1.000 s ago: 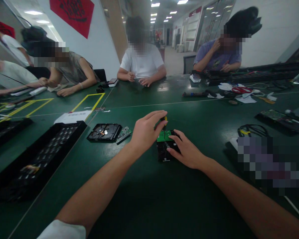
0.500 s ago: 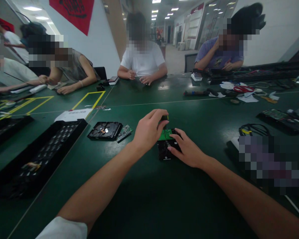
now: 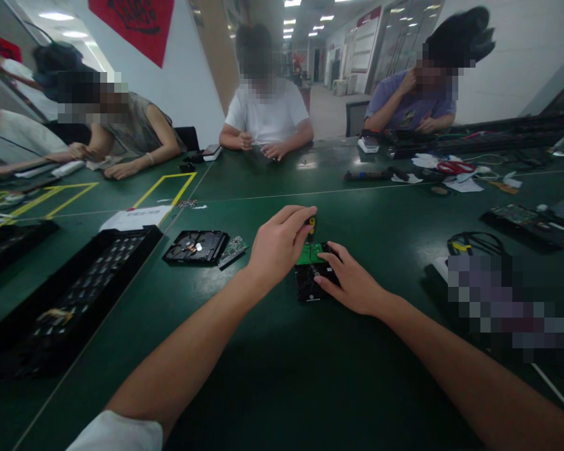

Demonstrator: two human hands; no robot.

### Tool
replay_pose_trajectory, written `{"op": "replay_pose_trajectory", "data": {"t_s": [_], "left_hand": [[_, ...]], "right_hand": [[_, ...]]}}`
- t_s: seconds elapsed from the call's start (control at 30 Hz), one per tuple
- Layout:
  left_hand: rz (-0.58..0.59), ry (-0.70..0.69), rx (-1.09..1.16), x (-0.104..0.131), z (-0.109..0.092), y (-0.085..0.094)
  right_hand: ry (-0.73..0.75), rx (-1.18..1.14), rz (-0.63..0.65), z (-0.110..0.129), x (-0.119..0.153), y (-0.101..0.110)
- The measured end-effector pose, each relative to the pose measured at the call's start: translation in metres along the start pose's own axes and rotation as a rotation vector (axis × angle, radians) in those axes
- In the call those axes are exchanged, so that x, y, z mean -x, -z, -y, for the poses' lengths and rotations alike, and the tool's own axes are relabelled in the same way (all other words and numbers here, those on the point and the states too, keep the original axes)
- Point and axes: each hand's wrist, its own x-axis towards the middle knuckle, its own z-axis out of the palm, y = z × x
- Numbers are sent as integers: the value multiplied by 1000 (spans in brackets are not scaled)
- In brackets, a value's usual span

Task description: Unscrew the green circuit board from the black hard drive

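My left hand grips the handle of a small black and yellow screwdriver, held upright with its shaft pointing down at a green circuit board. That board is on a black hard drive lying on the dark green table. From the right, my right hand rests on the drive, thumb and fingers spread over its board and edge. Whether the screwdriver tip touches a screw is too small to tell.
Left of my hands lie another hard drive and a loose circuit board. A long black tray stands farther left. Cables and electronics are at right. Several people sit across the table.
The screwdriver's yellow part and shaft now show more clearly below my left fingers. Both hands keep nearly the same place; the whole view has shifted slightly.
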Motion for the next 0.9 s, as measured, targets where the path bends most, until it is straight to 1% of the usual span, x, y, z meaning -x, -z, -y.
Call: {"op": "replay_pose_trajectory", "data": {"t_s": [0.13,0.27,0.33,0.43,0.5,0.7,0.9], "left_hand": [[20,61,19,1,-1,0],[35,133,44,1,-4,-1],[42,115,79,0,-5,0],[46,13,116,0,-5,1],[44,-21,114,-1,-4,1],[34,16,26,-2,-2,4],[28,12,49,-3,-3,5]], "right_hand": [[11,5,5,0,0,1],[-8,5,30,1,0,2],[-7,0,25,1,0,2],[16,4,4,1,0,2],[33,3,-10,1,0,1],[9,-1,4,2,0,2],[10,6,4,3,-1,2]]}}
